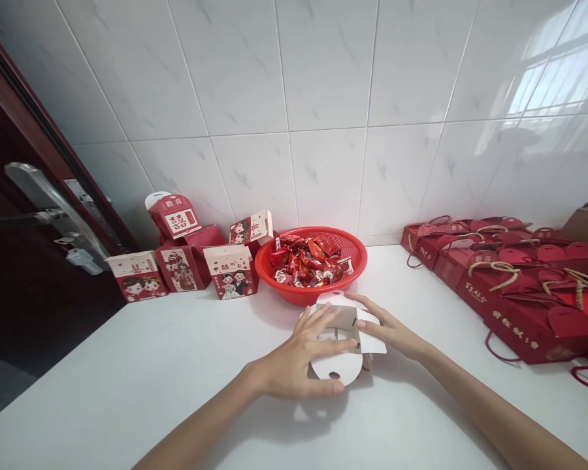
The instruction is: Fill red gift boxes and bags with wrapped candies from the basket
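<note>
A small gift box (340, 364) with white flaps folded out and a pale inside stands open-topped near the middle of the white table. Over its left side and mouth lies my left hand (294, 359), fingers spread apart, the thumb along the front flap. My right hand (392, 329) is at the box's right side, its fingers apart and touching the right and back flaps. Only part of the inside shows between my fingers; no sweets are visible there. Right behind the box is a red plastic basket (360, 258) of red-wrapped sweets (308, 258).
Several red and cream printed boxes (234, 271) stand at the left, one stacked on top (179, 215). Rows of dark red boxes (514, 326) with rope handles fill the right side. A tiled wall (323, 78) closes the back; a dark door (24, 261) is at left.
</note>
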Demonstrator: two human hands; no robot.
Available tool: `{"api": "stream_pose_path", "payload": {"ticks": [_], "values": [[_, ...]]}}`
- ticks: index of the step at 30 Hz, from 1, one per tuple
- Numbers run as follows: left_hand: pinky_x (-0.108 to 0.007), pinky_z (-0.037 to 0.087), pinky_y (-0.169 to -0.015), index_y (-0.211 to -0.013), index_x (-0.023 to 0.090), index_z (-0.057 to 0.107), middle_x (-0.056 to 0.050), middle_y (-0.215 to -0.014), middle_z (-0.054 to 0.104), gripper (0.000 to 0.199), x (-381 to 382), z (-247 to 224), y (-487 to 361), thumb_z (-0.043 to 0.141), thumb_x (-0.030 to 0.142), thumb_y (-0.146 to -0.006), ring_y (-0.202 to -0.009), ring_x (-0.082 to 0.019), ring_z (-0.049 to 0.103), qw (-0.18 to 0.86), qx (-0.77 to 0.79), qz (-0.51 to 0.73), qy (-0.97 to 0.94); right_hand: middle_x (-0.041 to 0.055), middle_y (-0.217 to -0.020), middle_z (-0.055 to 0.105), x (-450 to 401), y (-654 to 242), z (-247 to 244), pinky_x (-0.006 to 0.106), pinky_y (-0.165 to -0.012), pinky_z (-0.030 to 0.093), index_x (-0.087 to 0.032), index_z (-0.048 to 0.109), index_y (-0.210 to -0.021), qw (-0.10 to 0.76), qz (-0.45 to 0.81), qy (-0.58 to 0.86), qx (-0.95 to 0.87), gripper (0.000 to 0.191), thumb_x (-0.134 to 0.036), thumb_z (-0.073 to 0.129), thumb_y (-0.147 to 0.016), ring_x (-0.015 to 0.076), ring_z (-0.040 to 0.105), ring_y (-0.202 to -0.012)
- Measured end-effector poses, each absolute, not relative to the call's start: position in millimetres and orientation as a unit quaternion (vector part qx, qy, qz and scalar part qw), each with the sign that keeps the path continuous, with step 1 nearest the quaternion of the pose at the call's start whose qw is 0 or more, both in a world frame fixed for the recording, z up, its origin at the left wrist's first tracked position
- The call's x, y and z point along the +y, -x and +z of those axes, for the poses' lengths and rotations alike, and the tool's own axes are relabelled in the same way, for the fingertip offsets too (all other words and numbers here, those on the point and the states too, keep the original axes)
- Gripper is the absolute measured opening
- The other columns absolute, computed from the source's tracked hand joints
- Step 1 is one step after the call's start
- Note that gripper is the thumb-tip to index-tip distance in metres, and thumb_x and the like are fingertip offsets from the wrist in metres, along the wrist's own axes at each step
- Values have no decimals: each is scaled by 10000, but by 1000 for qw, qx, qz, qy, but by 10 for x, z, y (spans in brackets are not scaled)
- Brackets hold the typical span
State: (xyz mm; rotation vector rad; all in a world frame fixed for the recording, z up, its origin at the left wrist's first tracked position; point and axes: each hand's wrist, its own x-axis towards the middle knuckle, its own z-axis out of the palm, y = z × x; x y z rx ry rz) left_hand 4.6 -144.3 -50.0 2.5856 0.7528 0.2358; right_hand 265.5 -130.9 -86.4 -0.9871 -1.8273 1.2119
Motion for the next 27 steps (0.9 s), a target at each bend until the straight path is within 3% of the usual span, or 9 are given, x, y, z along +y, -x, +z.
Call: {"api": "stream_pose_path", "payload": {"ticks": [2, 6, 9, 14, 17, 21, 24, 27], "values": [[-717, 113, -1172, -1507, 424, 409, -55, -1697, 29, 723, -1458, -537, -71, 660, 603, -853, -1532, -439, 48, 192, 292, 91, -933, 40, -1603, 375, -1310, -2649, -868, 490, -1193, 326, -330, 409, -1508, 357, 477, 380, -707, 688, -614, 578, -904, 296, 334, -1477], [-704, 191, -1165, -1505, 391, 426, -91, -1693, 85, 669, -1456, -632, -109, 663, 501, -889, -1529, -429, 113, 152, 321, 114, -928, 43, -1592, 393, -1296, -2666, -858, 475, -1177, 357, -316, 411, -1508, 354, 458, 373, -725, 667, -592, 562, -920, 284, 370, -1456], [-708, 222, -1152, -1522, 385, 398, -99, -1691, 95, 747, -1466, -614, -108, 686, 553, -853, -1527, -442, 104, 158, 342, 111, -920, 66, -1555, 448, -1253, -2724, -754, 469, -1114, 426, -301, 463, -1482, 334, 415, 384, -754, 660, -606, 570, -907, 296, 470, -1374], [-677, 306, -1132, -1507, 364, 437, -108, -1687, 113, 882, -1519, -252, -51, 689, 724, -742, -1521, -454, 120, 228, 333, 85, -911, 99, -1155, 728, -1081, -2823, -310, 400, -834, 555, -214, 732, -1153, 328, 341, 396, -786, 519, -625, 520, -919, 281, 682, -987], [-579, 354, -1154, -1437, 334, 546, -84, -1648, 285, 667, -1419, 31, 9, 590, 673, -863, -1492, -370, 298, 263, 314, 153, -900, 86, -990, 755, -895, -2784, -47, 377, -773, 552, -188, 765, -1003, 384, 315, 388, -776, 495, -618, 538, -910, 233, 688, -797], [-458, 387, -1164, -1200, 239, 728, -85, -1397, 623, 407, -950, 227, 75, 532, 501, -957, -1366, -286, 503, 236, 355, 301, -853, 79, -928, 750, -519, -2593, 73, 357, -736, 556, -177, 750, -936, 464, 362, 367, -720, 485, -633, 605, -852, 208, 687, -743], [-400, 483, -1076, -1168, 189, 725, -82, -1287, 696, 376, -422, 212, 68, 557, 418, -922, -1234, -268, 613, 243, 428, 329, -806, 64, -864, 742, -168, -2412, -4, 337, -693, 554, -180, 724, -869, 526, 413, 357, -652, 463, -627, 685, -759, 176, 662, -664], [-375, 462, -1087, -1197, 177, 701, -78, -1296, 698, 352, 87, 135, -6, 541, 284, -902, -1224, -252, 620, 216, 490, 296, -791, 50, -807, 730, 150, -2266, -148, 331, -678, 553, -190, 681, -793, 607, 425, 369, -561, 393, -572, 715, -707, 157, 634, -609]]}}
